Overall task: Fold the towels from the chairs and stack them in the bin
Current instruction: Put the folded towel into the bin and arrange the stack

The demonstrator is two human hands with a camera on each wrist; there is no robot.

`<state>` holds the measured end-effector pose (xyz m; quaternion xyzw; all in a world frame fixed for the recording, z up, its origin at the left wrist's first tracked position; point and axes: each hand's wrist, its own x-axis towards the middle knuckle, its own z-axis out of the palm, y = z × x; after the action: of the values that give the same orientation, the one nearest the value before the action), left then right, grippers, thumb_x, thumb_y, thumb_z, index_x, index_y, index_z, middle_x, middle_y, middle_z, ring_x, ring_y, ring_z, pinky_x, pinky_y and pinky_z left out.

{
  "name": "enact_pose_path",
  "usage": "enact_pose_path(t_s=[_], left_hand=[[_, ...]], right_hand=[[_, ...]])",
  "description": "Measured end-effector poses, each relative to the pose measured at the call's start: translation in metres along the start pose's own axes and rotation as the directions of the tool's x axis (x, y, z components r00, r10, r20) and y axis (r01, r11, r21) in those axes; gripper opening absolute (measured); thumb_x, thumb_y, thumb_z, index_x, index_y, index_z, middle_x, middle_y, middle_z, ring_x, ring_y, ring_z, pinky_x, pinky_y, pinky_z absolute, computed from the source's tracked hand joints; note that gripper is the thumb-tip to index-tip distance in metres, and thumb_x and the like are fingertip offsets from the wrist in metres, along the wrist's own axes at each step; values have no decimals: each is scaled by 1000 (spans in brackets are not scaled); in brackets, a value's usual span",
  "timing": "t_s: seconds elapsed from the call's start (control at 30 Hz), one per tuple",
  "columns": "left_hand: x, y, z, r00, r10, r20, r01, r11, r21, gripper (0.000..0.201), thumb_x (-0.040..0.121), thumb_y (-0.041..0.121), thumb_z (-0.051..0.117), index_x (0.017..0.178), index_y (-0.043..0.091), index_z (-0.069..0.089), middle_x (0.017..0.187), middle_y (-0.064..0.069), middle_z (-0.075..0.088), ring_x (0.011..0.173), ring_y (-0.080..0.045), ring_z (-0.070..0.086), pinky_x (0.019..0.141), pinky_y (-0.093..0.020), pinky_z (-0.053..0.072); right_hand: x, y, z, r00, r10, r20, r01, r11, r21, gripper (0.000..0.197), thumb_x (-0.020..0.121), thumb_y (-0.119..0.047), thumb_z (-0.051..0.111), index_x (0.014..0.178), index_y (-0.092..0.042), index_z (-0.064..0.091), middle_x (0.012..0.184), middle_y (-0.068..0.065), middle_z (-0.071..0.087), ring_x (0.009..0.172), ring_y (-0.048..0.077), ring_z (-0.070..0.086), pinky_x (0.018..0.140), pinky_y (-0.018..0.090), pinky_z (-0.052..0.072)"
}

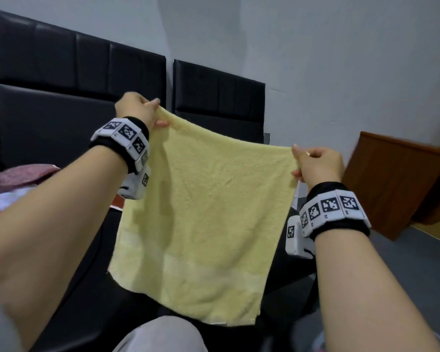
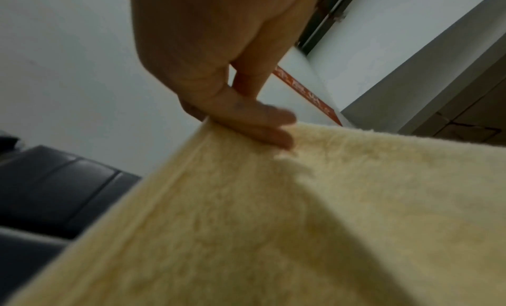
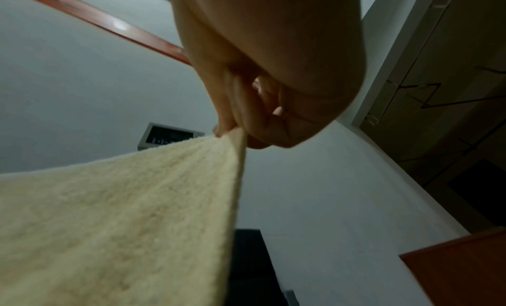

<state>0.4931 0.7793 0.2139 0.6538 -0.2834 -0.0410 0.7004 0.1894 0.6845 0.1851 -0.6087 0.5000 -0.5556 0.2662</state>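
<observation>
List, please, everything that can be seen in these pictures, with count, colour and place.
towel: one, pale yellow, held spread in the air by its two top corners.
chairs: at least two, black, padded, along the wall behind.
cloths: a few, pink and white, far left.
cabinet: one, brown wood, right.
wall: pale grey, behind.
left hand: pinches the towel's top left corner.
right hand: pinches the top right corner.
wristbands: two, black with white marker tiles.
</observation>
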Motion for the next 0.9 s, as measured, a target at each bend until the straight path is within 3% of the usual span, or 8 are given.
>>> enact_pose_path(t_s=[0.1, 0.2, 0.4, 0.53, 0.67, 0.77, 0.83, 0.9], left_hand=[[9, -28, 20, 999, -26, 23, 25, 997, 73, 22, 94, 24, 60, 104, 4, 64, 109, -6, 57, 63, -9, 61, 45, -11, 50], [17, -59, 33, 998, -48, 43, 39, 981, 189, 18, 94, 30, 58, 98, 13, 60, 108, -6, 60, 82, -16, 61, 69, -22, 51], [17, -123, 39, 988, -148, 40, 135, 963, 234, 27, 95, 31, 54, 96, 7, 65, 103, -15, 65, 91, -31, 67, 85, -40, 56], [9, -150, 28, 984, -180, -16, 175, 924, 341, 41, 97, 37, 47, 96, 2, 68, 100, -20, 67, 97, -35, 64, 90, -40, 51], [-10, -168, 12, 970, -244, -7, 223, 871, 438, 46, 94, 41, 47, 82, 3, 71, 85, -16, 65, 93, -35, 61, 81, -38, 48], [-20, -179, 1, 955, -297, 1, 254, 817, 518, 33, 87, 35, 54, 71, 8, 64, 79, -14, 61, 84, -33, 58, 69, -33, 42], [-26, -184, -5, 945, -327, 19, 256, 773, 580, 29, 83, 34, 58, 74, 7, 65, 74, -13, 59, 80, -33, 58, 68, -32, 42], [-28, -187, -9, 931, -362, 50, 246, 721, 647, 26, 82, 32, 60, 82, 7, 65, 80, -13, 61, 76, -31, 55, 68, -32, 42]], right_hand=[[5, 18, 22, 999, 42, 15, -42, 997, 57, 20, 88, -31, 69, 74, -21, 59, 74, 3, 71, 61, 12, 70, 69, 30, 59], [9, 40, 44, 997, 72, 17, -74, 992, 102, 17, 88, -24, 69, 74, -18, 62, 86, 5, 71, 68, 12, 71, 71, 26, 59], [4, 92, 74, 979, 182, 88, -189, 979, 73, 16, 86, -24, 71, 76, -12, 68, 78, 4, 72, 67, 14, 72, 77, 31, 60], [-11, 121, 82, 950, 293, 106, -299, 953, 44, 24, 87, -25, 68, 68, -10, 68, 68, 6, 71, 60, 17, 72, 72, 34, 61], [-28, 144, 83, 905, 391, 166, -387, 920, -59, 24, 89, -25, 66, 71, -9, 70, 67, 6, 70, 59, 16, 71, 69, 33, 61], [-36, 149, 82, 851, 473, 229, -451, 881, -145, 20, 89, -23, 64, 78, -7, 70, 77, 10, 70, 53, 17, 69, 54, 25, 57], [-39, 152, 83, 815, 507, 279, -463, 861, -211, 21, 89, -22, 63, 81, -3, 69, 76, 13, 69, 51, 21, 69, 49, 25, 55], [-40, 156, 84, 790, 524, 319, -454, 849, -270, 24, 88, -22, 62, 81, 0, 67, 71, 15, 68, 51, 26, 68, 55, 29, 58]])
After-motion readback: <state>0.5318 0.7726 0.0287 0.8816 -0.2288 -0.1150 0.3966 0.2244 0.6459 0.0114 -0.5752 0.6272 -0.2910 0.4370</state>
